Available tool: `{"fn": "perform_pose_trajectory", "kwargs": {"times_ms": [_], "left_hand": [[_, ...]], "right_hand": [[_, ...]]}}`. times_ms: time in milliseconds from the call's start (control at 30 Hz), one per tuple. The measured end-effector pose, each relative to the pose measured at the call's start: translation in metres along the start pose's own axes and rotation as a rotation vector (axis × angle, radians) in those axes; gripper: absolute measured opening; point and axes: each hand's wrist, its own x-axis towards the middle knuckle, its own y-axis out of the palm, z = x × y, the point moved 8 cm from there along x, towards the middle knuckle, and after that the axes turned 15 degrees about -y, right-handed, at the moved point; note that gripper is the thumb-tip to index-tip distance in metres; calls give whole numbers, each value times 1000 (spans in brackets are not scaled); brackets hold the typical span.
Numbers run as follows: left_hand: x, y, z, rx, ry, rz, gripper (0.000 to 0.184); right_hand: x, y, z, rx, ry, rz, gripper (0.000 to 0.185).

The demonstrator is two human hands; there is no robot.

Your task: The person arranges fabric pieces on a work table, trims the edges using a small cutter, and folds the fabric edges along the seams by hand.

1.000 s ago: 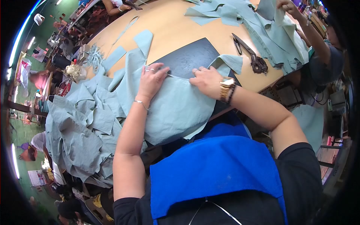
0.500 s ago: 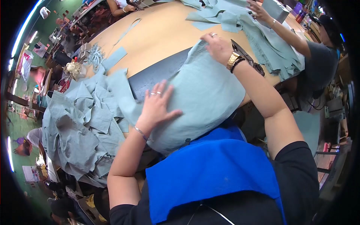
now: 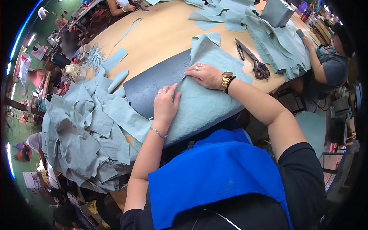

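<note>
A pale blue-green cloth piece (image 3: 207, 103) lies over a dark blue-grey flat board (image 3: 149, 84) at the near edge of the table. My left hand (image 3: 166, 103) rests on the cloth's left border, fingers stretched out and thumb apart. Just right of it, my right hand (image 3: 207, 76) has its fingertips pinched at the cloth's edge, where it meets the board. The cloth's far corner is folded over. A pair of large dark shears (image 3: 247, 53), with handles wrapped in something dark, lies on the table to the right.
A heap of crumpled cloth pieces (image 3: 84, 130) hangs over the table's left side. Stacked cloth (image 3: 274, 46) and a grey block (image 3: 278, 13) are at the right, beside a seated person (image 3: 331, 63). Another person's hands (image 3: 130, 7) work at the far edge of the wooden table (image 3: 161, 30).
My right hand has come down and left from the cloth's far corner, and my left hand has shifted slightly right. The cloth now lies flatter, uncovering the shears. The co-worker's arm has drawn back.
</note>
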Motion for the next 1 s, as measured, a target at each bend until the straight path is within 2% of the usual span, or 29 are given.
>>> {"fn": "perform_pose_trajectory", "kwargs": {"times_ms": [100, 167, 367, 400, 533, 633, 667, 767, 800, 900, 1000], "left_hand": [[-7, -1, 8, -50, -59, 41, 22], [-12, -5, 8, -41, -21, -6, 18], [-23, -6, 7, 96, -29, -31, 16], [-22, -6, 7, 108, -28, -35, 16], [-24, -6, 6, 152, -24, -45, 15], [-24, -6, 4, 166, -3, -53, 15], [-24, -6, 4, 170, 1, -52, 15], [-23, -7, 3, 151, 24, -56, 14], [-23, -11, 4, 142, 24, -70, 14], [-31, -21, 11, 117, -66, 46, 16], [-49, -33, 24, 118, -57, 74, 17]], "right_hand": [[-4, 2, 3, -32, -23, -11, 35], [-3, 1, 6, -68, -67, -1, 35], [-3, 14, 5, -146, -23, 172, 39], [2, 10, 19, -144, -15, 301, 46], [1, 8, 34, -155, 178, 462, 72], [-5, -3, 9, -236, 379, 412, 67], [-4, -9, 8, -373, 367, 342, 62], [15, 8, 31, -69, 137, 264, 56], [19, 9, 52, -58, 62, 183, 52], [18, 14, 66, -68, 59, 132, 56], [18, 16, 64, -47, 44, 144, 58]]}}
